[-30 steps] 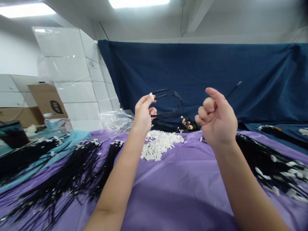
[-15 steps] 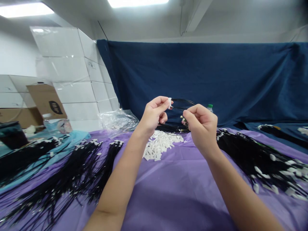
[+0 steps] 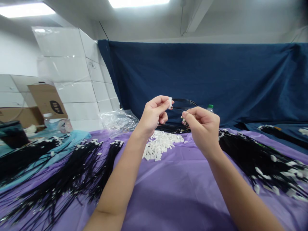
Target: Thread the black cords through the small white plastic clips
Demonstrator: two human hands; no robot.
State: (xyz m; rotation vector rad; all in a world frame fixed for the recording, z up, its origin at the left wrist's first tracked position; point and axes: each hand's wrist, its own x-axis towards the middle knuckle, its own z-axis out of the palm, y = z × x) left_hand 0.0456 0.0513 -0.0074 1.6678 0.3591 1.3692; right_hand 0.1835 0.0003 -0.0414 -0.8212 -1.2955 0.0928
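Between thumb and forefinger, my left hand pinches a small white plastic connector housing. Thin black wires run out of the housing's right side and arch over toward my right hand. That hand is closed in a pinch; it seems to hold a black wire, though its fingers partly cover it. Loose wire ends with small pale and reddish tips hang just left of the right fingers. Below and behind the hands, a heap of white connector housings lies on the purple cloth.
Bundles of black wires with white ends lie at left and right. Crumpled clear plastic sits behind the heap. White boxes are stacked at back left, beside a dark blue curtain. A green-capped bottle stands behind my right hand.
My right hand has shifted very slightly right. The black wire arch reaches a little farther right. My left hand keeps its pinch on the housing, almost unmoved.
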